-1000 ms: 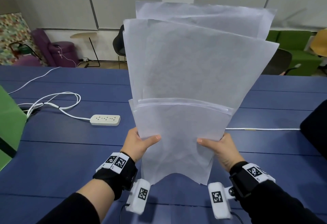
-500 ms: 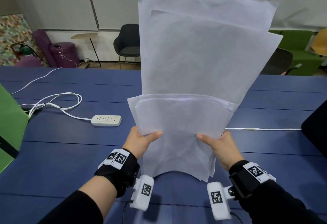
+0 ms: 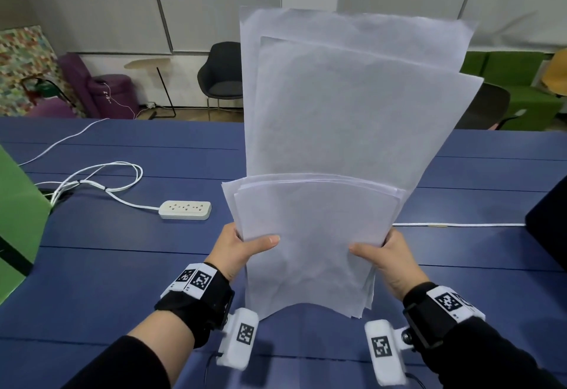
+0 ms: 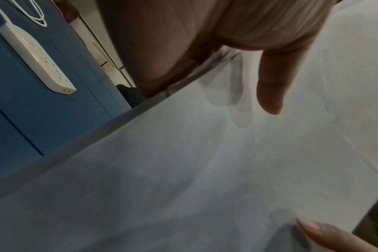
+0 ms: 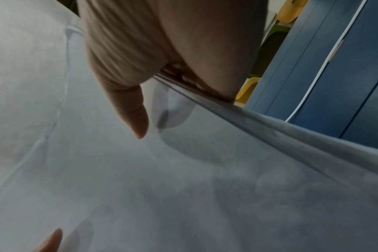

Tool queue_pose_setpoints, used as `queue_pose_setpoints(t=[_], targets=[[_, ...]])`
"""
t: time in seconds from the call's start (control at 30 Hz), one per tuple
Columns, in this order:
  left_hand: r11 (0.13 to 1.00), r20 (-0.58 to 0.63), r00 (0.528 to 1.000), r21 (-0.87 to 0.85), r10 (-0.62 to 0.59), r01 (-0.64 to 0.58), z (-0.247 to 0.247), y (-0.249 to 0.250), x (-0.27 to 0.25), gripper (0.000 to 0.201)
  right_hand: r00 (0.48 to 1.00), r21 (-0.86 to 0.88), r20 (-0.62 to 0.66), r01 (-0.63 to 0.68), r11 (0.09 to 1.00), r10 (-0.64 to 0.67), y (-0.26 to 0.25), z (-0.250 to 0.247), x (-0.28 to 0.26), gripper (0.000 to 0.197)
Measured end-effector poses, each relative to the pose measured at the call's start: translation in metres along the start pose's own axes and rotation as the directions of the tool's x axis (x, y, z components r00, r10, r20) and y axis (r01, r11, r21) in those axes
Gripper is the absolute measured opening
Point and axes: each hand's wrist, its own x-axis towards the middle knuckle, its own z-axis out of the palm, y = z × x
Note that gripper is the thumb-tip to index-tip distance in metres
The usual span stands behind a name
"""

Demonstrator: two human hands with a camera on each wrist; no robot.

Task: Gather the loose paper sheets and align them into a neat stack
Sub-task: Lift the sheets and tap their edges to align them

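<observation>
A bundle of white paper sheets (image 3: pixel 331 149) stands upright above the blue table (image 3: pixel 107 266), its bottom edge near the surface. The sheets are uneven: several short ones in front, taller ones fanning out behind to the upper right. My left hand (image 3: pixel 242 250) grips the bundle's left edge, thumb across the front. My right hand (image 3: pixel 386 253) grips the right edge the same way. In the left wrist view the paper (image 4: pixel 205 170) fills the frame under my thumb (image 4: pixel 270 88). The right wrist view shows the sheet edges (image 5: pixel 216 105) pinched in my right hand (image 5: pixel 162 51).
A white power strip (image 3: pixel 185 210) with a looped cable (image 3: pixel 92 180) lies on the table to the left. A green box (image 3: pixel 18 223) stands at the left edge and a dark object (image 3: pixel 549 223) at the right. A white cable (image 3: pixel 460 224) runs behind the paper.
The tall sheets behind have swung from leaning left to more upright, closing the fan on the left side. Both hands keep their grip at about the same spot.
</observation>
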Motion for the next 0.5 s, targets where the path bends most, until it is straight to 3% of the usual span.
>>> queue_pose_setpoints(t=[0.13, 0.27, 0.37, 0.5], targets=[[1.000, -0.006, 1.000, 0.017, 0.020, -0.020, 0.004, -0.001, 0.001, 0.038, 0.998, -0.060, -0.054, -0.014, 0.998, 0.010, 0.003, 0.006, 0.003, 0.053], [0.999, -0.088, 0.995, 0.029, 0.043, -0.041, 0.010, -0.002, 0.004, 0.034, 0.992, -0.054, -0.128, 0.014, 0.998, -0.021, 0.003, 0.016, 0.004, 0.044], [0.998, -0.103, 0.992, -0.007, 0.068, -0.069, 0.009, 0.003, 0.006, 0.034, 0.992, -0.022, -0.117, 0.044, 0.999, -0.046, -0.003, 0.016, 0.003, 0.040], [0.997, -0.087, 0.996, -0.067, 0.029, -0.035, 0.000, -0.001, 0.006, 0.042, 0.992, 0.005, -0.101, 0.078, 0.997, -0.077, -0.015, 0.010, 0.000, 0.051]])
